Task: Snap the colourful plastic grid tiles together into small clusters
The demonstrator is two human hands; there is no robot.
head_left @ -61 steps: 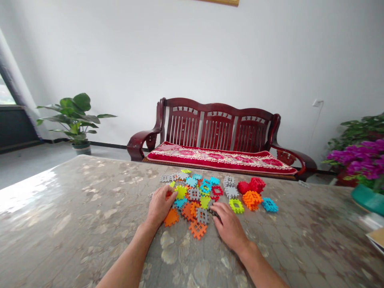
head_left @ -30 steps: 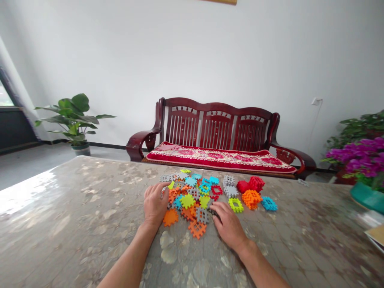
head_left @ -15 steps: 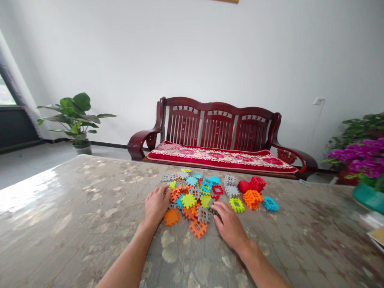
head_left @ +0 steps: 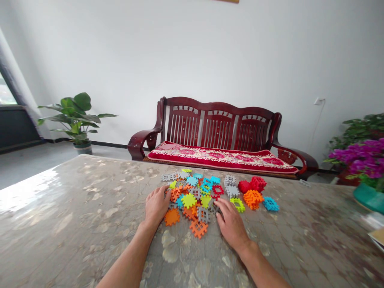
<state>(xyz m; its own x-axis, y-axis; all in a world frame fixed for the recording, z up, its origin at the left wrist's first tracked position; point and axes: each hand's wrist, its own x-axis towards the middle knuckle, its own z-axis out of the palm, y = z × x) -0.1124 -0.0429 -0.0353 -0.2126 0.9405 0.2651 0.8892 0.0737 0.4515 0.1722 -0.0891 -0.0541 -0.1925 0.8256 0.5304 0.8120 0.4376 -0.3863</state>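
A heap of flat toothed plastic tiles [head_left: 193, 196] in orange, grey, blue, yellow-green and red lies on the table [head_left: 75, 208]. My left hand [head_left: 156, 206] rests palm down at the heap's left edge, fingers spread on the grey and orange tiles. My right hand [head_left: 231, 224] lies at the heap's right side, fingers reaching onto a grey tile [head_left: 213, 207] beside a yellow-green ring tile [head_left: 239, 205]. Neither hand lifts anything. To the right stand built blocks: a red cluster [head_left: 252, 185], an orange one [head_left: 252, 199] and a grey stack [head_left: 230, 186].
A dark red wooden bench [head_left: 219, 140] with a red patterned cushion stands behind the table. A potted plant [head_left: 75, 120] is on the floor at left. Purple flowers in a teal pot [head_left: 364, 176] sit at the right edge. A lone blue tile [head_left: 271, 204] lies right of the blocks.
My left hand pushed tiles at the heap's left edge inward, shifting a yellow-green tile rightward. My right hand crept slightly forward toward the yellow-green ring tile.
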